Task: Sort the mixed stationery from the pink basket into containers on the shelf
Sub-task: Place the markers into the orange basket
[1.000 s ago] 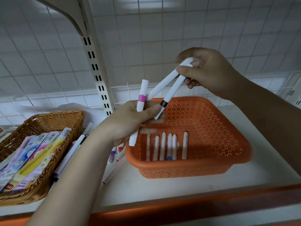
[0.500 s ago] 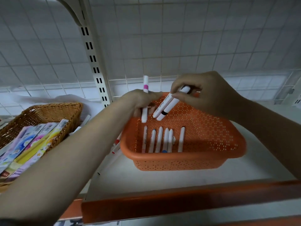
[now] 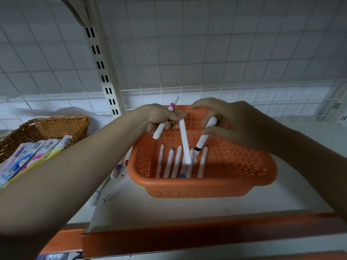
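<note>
Head view: the white shelf [image 3: 216, 205] carries an orange basket [image 3: 206, 186] at centre and a wicker basket [image 3: 47, 128] at left holding packaged stationery [image 3: 28, 158]. Loose pens [image 3: 116, 184] lie on the shelf between the two baskets. Inside the orange basket, white pens [image 3: 174, 162] lie in a row. Above it, the left hand [image 3: 159, 117] grips a pink-banded pen [image 3: 165, 119]; the right hand [image 3: 234, 124] pinches a black-banded pen [image 3: 203, 137]. A third white pen [image 3: 185, 143] slants between the two hands; whose fingers hold it cannot be told.

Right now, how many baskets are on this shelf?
2. An orange plastic basket sits in the middle, with white pens lying inside. A wicker basket sits at the far left, holding colourful packets. Others may sit out of view.
</note>
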`<action>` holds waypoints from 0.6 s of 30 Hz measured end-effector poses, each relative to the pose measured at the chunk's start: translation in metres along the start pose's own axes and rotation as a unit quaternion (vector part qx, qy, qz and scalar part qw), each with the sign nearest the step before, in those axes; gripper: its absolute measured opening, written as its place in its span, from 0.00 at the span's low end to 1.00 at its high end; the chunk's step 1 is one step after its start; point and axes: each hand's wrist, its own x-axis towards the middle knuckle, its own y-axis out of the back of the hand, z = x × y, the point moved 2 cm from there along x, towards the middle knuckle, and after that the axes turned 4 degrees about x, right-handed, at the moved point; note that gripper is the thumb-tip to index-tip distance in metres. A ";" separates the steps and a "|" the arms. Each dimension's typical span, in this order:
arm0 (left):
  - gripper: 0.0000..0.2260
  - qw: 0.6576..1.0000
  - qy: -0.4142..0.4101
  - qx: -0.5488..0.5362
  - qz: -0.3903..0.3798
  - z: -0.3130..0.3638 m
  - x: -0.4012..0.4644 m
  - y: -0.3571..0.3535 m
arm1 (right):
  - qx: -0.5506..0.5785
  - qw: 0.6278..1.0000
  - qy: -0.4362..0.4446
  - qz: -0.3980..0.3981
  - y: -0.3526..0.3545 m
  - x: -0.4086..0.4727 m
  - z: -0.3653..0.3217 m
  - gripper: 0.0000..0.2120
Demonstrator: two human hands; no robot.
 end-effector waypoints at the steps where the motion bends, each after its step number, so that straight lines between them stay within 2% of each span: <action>1: 0.08 0.999 -0.024 -0.011 0.020 0.001 -0.001 0.004 | 0.027 0.998 -0.055 0.006 0.001 0.000 0.006 0.17; 3: 0.05 0.997 -0.042 0.025 0.055 0.002 -0.003 0.005 | 0.079 0.983 -0.165 0.006 -0.002 0.003 0.027 0.11; 4: 0.03 0.993 -0.025 0.094 0.060 0.002 -0.007 0.003 | 0.081 0.972 -0.219 -0.016 -0.007 0.005 0.035 0.10; 5: 0.06 0.976 0.009 0.209 0.051 0.001 -0.008 0.000 | 0.074 0.960 -0.262 -0.064 -0.014 0.007 0.043 0.11; 6: 0.12 0.944 0.040 0.326 0.036 -0.002 -0.008 -0.005 | 0.058 0.948 -0.291 -0.119 -0.023 0.008 0.049 0.11; 7: 0.15 0.909 0.059 0.412 0.025 -0.005 -0.009 -0.011 | 0.047 0.934 -0.310 -0.172 -0.031 0.010 0.052 0.11; 8: 0.17 0.891 0.056 0.450 0.035 -0.007 -0.011 -0.016 | 0.036 0.923 -0.318 -0.213 -0.038 0.010 0.051 0.11; 10: 0.18 0.883 -0.009 0.453 0.124 -0.005 -0.014 -0.018 | 0.035 0.922 -0.317 -0.220 -0.041 0.015 0.050 0.10; 12: 0.20 0.895 -0.114 0.370 0.221 0.002 -0.021 -0.016 | 0.038 0.938 -0.308 -0.154 -0.035 0.022 0.049 0.06; 13: 0.20 0.902 -0.171 0.317 0.237 0.007 -0.024 -0.016 | 0.050 0.944 -0.306 -0.115 -0.030 0.025 0.048 0.06; 15: 0.14 0.898 -0.283 0.268 0.205 0.014 -0.031 -0.017 | 0.104 0.940 -0.321 -0.054 -0.021 0.030 0.047 0.05; 18: 0.07 0.860 -0.367 0.337 0.108 0.012 -0.037 -0.018 | 0.136 0.932 -0.335 -0.013 -0.014 0.031 0.045 0.06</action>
